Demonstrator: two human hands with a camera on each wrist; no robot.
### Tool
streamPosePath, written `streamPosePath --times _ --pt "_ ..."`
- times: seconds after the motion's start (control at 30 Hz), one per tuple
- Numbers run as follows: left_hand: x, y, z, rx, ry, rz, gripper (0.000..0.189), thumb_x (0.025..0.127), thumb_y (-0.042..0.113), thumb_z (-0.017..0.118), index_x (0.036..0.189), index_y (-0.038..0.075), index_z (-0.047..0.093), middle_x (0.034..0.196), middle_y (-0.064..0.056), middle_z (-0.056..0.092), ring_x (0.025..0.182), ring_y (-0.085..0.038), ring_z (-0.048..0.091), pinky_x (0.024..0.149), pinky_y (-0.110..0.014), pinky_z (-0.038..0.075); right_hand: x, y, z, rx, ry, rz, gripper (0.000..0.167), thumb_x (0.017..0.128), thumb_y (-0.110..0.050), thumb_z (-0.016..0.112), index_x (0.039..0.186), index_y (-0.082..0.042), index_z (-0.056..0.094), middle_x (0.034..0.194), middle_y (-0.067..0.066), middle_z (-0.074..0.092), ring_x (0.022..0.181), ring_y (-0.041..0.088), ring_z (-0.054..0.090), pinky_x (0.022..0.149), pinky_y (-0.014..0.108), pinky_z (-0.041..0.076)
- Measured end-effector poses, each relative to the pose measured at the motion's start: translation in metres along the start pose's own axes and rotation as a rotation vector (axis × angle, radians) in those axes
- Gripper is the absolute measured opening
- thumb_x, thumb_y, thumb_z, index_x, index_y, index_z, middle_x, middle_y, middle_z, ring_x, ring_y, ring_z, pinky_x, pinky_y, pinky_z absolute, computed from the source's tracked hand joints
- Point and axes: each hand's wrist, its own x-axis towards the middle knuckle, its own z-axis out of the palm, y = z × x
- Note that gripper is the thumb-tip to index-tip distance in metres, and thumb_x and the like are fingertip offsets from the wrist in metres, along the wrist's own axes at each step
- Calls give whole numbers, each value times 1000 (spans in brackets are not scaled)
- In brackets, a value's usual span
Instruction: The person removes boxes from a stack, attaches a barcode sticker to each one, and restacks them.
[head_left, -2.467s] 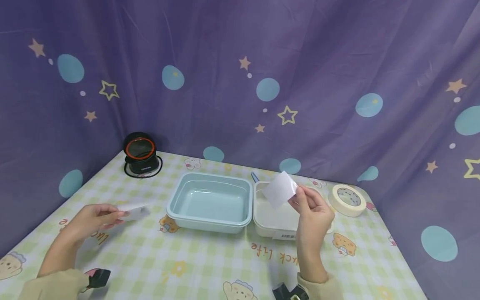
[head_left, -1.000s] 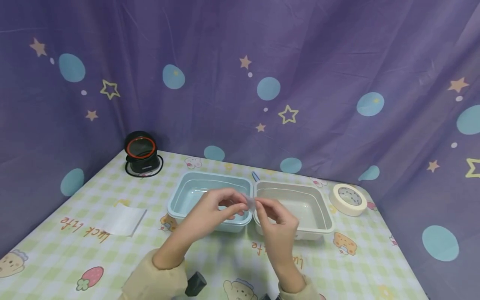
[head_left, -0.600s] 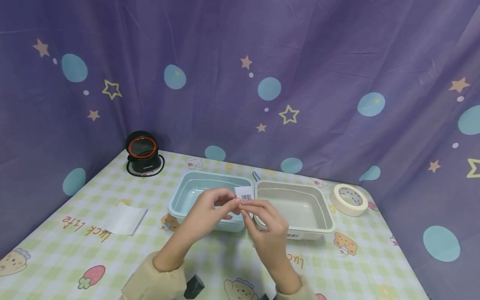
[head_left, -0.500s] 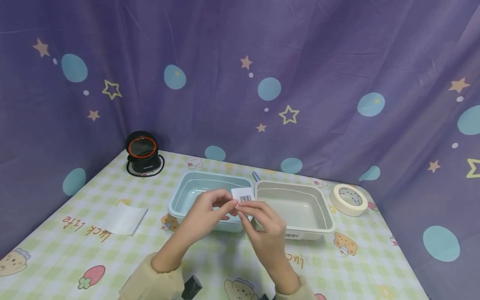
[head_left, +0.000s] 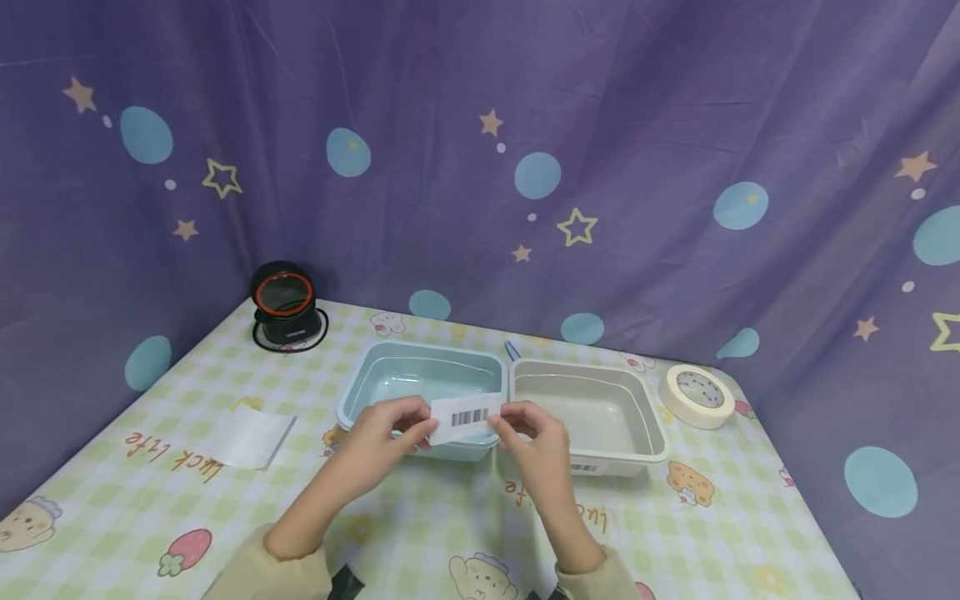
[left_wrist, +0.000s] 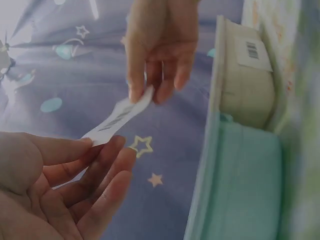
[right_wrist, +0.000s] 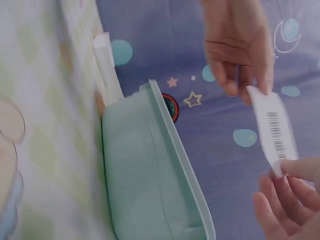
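A white barcode label (head_left: 467, 417) is stretched between both hands, its printed bars facing the head camera. My left hand (head_left: 384, 437) pinches its left end between thumb and fingers. At the opposite end, my right hand (head_left: 536, 446) pinches it the same way. Both wrist views show the label (left_wrist: 119, 120) held in the air, slightly bent. Just behind and below it is the blue plastic bin (head_left: 423, 450). To the right of that stands the beige bin (head_left: 622, 461), which bears a barcode label (left_wrist: 255, 54) on its front wall.
A sheet of white paper (head_left: 251, 437) lies on the checked tablecloth at the left. A black device with an orange ring (head_left: 285, 304) stands at the back left. A roll of masking tape (head_left: 678, 406) lies right of the beige bin. A purple curtain (head_left: 450, 75) hangs behind.
One white piece went from the left hand to the table. The hands came together over the bins, then drew apart and lower with the barcode label spread between them.
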Motion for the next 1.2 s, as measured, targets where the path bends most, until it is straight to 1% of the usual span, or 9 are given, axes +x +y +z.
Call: streamPosePath --times 0.1,0.2,0.3,0.43,0.6,0.7,0.77,1.0,1.2 --pt "-5 -10 0 75 -4 -48 14 94 16 61 81 11 62 76 2 67 71 -6 60 62 -21 48 -3 6 3 5 -84 68 17 83 -14 76 89 1 70 84 14 72 68 8 63 60 17 54" --pt "-14 -23 -1 128 -30 -100 15 93 16 62 79 12 62 70 4 64 66 -7 59 59 -21 45 -10 13 8 -37 -210 79 17 83 -16 76 87 0 71 81 13 73 66 8 64 58 16 53" --pt "-24 -39 -3 145 -78 -130 15 92 15 63 78 11 63 69 3 65 63 -8 60 56 -21 44 -15 19 16 -66 -344 83 14 83 -14 75 86 0 72 78 14 73 66 15 68 55 16 53" --pt "-32 -58 -3 169 -118 -141 14 91 17 65 78 11 65 70 4 67 61 -8 61 53 -21 43 -19 25 25 -81 -432 100 12 83 -11 74 85 1 73 74 15 73 65 25 71 52 16 51" --pt "-31 -72 -3 191 -142 -162 15 90 20 66 79 11 69 70 5 67 60 -9 59 52 -22 41 -21 32 34 -106 -463 142 11 82 -10 75 85 1 73 72 16 73 61 24 71 48 17 48" --pt "-30 -76 -2 209 -150 -181 14 89 20 67 78 12 70 68 5 66 59 -8 56 51 -22 39 -22 36 38 -108 -461 168 11 81 -9 75 85 1 73 72 16 73 60 24 71 46 18 48" --pt "-28 -77 -1 232 -141 -198 14 89 20 67 77 13 70 67 6 65 58 -8 54 52 -22 38 -22 38 40 -97 -457 184 12 82 -9 75 86 2 73 73 17 73 61 24 72 47 20 49" --pt "-23 -79 5 312 -86 -281 16 88 17 68 73 17 70 65 7 63 58 -9 50 54 -24 39 -21 47 46 -18 -409 256 16 84 -11 73 93 3 72 79 17 74 63 25 73 52 26 56" --pt "-23 -81 4 342 -55 -304 11 87 18 69 77 17 73 66 6 64 57 -9 51 51 -23 39 -21 52 53 107 -365 339 19 85 -10 71 97 5 71 85 19 74 62 21 73 54 27 58"
